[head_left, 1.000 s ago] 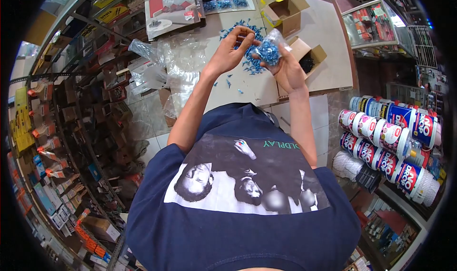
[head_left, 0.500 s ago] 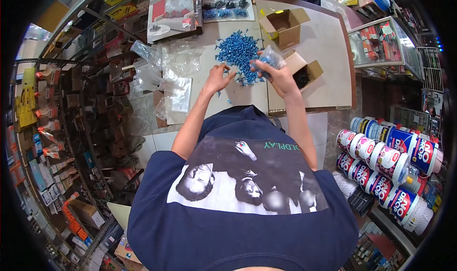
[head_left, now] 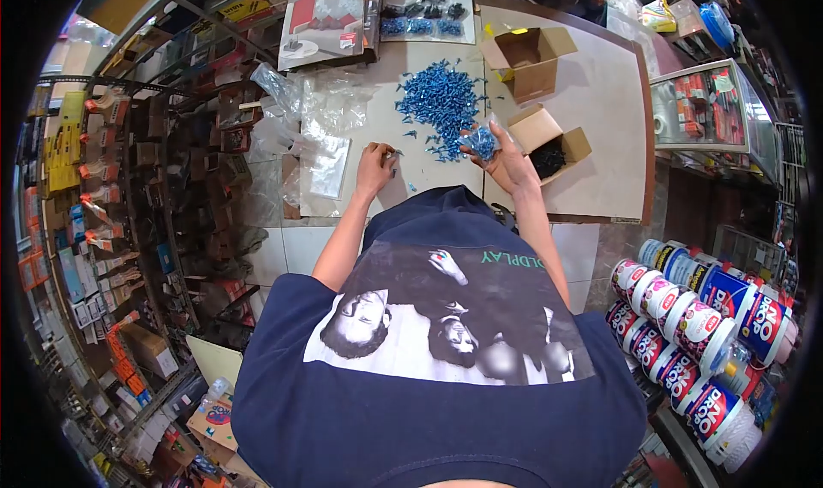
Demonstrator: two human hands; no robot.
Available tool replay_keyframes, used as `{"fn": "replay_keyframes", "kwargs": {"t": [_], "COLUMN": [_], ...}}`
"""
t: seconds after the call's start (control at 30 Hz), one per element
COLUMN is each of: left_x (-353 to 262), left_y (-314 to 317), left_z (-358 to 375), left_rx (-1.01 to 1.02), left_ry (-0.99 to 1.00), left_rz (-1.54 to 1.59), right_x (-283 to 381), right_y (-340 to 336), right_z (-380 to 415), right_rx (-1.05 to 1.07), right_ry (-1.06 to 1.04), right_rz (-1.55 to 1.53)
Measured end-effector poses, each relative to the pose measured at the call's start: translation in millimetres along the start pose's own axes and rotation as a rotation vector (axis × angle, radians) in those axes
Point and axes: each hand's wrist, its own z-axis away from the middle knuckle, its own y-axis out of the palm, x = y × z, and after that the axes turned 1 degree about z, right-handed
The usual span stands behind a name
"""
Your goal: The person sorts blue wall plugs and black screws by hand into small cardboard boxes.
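Left hand (head_left: 375,169) withdrew from pile (head_left: 439,102); carton (head_left: 326,25) perhaps reads "Vintex".

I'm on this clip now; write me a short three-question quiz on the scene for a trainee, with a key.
1. Which hand holds the clear bag of blue pieces? A) left; B) right; C) both.
2. True or false: the left hand is buried in the loose blue pile.
3. How many open cardboard boxes stand on the table to the right of the pile?

Key:
1. B, the right hand.
2. False; it is apart from the pile, to its left.
3. Two: the upper box and the lower box, which holds dark contents.
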Motion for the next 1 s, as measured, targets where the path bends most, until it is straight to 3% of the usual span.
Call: {"fn": "replay_keyframes", "kwargs": {"t": [0.2,0.4,0.5,0.57,0.8,0.9,0.97,1.0], "left_x": [-4.7,-1.3,-10.6,-13.6,8.4,3.8,-7.6,-15.3], "left_y": [-0.7,-3.6,-6.2,-9.4,-12.1,-16.1,-17.2,-17.2], "left_z": [1.9,5.1,14.9,23.4,34.9,31.6,23.8,17.0], "left_rx": [-0.057,-0.034,-0.158,-0.183,-0.148,-0.173,-0.211,-0.213], "left_ry": [0.03,0.084,0.122,-0.035,-0.075,-0.044,-0.06,-0.059], "left_rz": [0.012,0.014,-0.146,-0.195,0.028,0.052,0.081,0.08], "right_x": [16.8,17.2,12.6,9.4,1.4,-5.2,-14.3,-22.1], "right_y": [-3.3,-3.2,-10.5,-12.9,-14.1,-16.5,-16.1,-20.7], "right_z": [-5.6,-5.8,-6.6,-3.8,0.3,-0.7,-2.9,-6.5], "right_rx": [0.164,0.184,0.202,0.219,0.161,0.178,0.002,0.003], "right_ry": [-0.035,-0.071,-0.05,0.002,-0.006,-0.023,-0.072,-0.073], "right_rz": [-0.177,-0.078,-0.106,-0.184,-0.25,-0.194,0.284,0.284]}}
